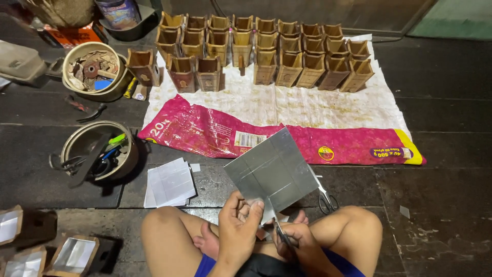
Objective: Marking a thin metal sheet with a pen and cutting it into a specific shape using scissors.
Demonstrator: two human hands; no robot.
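I'm looking down at a dark plank floor (441, 118); a white-and-pink sack sheet (328, 110) lies spread across it, green flooring (453, 20) beyond it.

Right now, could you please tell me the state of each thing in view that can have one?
Left hand: gripping the silver sheet's lower edge.
Right hand: holding scissors, cutting into the sheet.
Silver sheet: held up, creased, partly cut.
Scissors on the floor: lying unused.
Wooden boxes: upright in rows, tops open.
Stack of cut sheets: lying flat.
Metal bowl of tools: filled.
Pink sack: spread flat.
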